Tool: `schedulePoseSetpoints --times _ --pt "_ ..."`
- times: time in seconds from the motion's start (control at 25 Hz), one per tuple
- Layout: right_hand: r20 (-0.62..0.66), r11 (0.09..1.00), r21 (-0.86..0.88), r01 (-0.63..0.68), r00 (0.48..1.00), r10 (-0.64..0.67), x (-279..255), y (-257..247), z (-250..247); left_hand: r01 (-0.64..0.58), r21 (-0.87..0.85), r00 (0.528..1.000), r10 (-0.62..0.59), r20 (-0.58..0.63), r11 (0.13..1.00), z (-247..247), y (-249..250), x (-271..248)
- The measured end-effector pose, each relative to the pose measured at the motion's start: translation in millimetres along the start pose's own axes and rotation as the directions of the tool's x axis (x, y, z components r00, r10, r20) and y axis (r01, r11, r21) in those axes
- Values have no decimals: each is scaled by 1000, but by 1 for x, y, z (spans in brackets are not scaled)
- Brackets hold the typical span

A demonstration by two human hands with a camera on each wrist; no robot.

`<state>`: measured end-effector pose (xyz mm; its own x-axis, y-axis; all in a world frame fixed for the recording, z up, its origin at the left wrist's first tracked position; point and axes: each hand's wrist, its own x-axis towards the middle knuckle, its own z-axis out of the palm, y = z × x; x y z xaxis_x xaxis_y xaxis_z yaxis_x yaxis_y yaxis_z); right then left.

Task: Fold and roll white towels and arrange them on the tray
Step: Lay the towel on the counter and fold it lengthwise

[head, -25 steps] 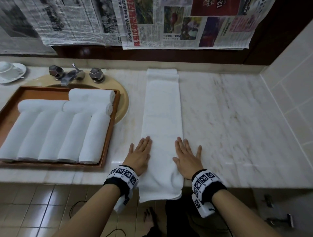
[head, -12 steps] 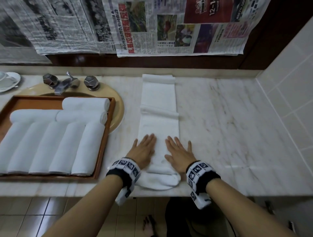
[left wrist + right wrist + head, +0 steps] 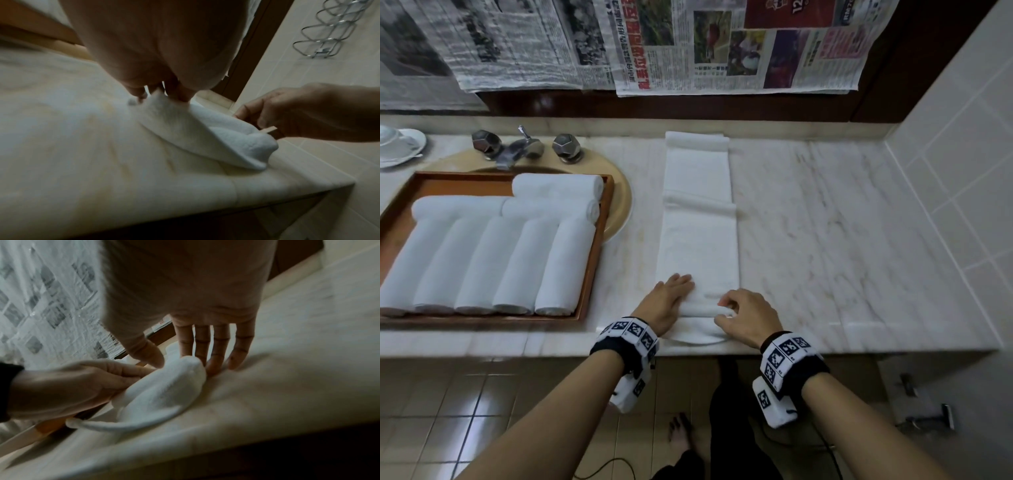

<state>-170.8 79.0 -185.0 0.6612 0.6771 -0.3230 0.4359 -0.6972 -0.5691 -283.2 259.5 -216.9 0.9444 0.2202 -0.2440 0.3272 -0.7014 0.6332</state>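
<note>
A long folded white towel [image 3: 698, 246] lies on the marble counter, running from the back wall to the front edge. Its near end [image 3: 205, 129] [image 3: 164, 391] is turned over into a small roll. My left hand [image 3: 671, 298] [image 3: 160, 95] pinches the roll's left end, fingers stretched over the top. My right hand [image 3: 743, 315] [image 3: 185, 360] grips the right end, thumb in front and fingers behind. The wooden tray [image 3: 594, 260] to the left holds several rolled white towels [image 3: 482, 257], with more laid crosswise at the back.
The tray sits over a beige sink [image 3: 619, 205] with a chrome faucet [image 3: 513, 150]. A cup and saucer [image 3: 397, 147] stand at the far left. Newspaper [image 3: 722, 48] covers the wall behind. A tiled wall [image 3: 962, 171] bounds the counter [image 3: 842, 240] on the right.
The towel end that hung over the counter's edge has been drawn up and turned into a small roll. Both hands went from lying flat to taking hold of it; the right fingers curled.
</note>
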Motion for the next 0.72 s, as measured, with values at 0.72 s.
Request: schedulePoseSetpoints --times 0.72 --pt "-74 991 -49 122 989 -125 -24 7 26 502 -374 711 -618 -336 780 -5 -18 -35"
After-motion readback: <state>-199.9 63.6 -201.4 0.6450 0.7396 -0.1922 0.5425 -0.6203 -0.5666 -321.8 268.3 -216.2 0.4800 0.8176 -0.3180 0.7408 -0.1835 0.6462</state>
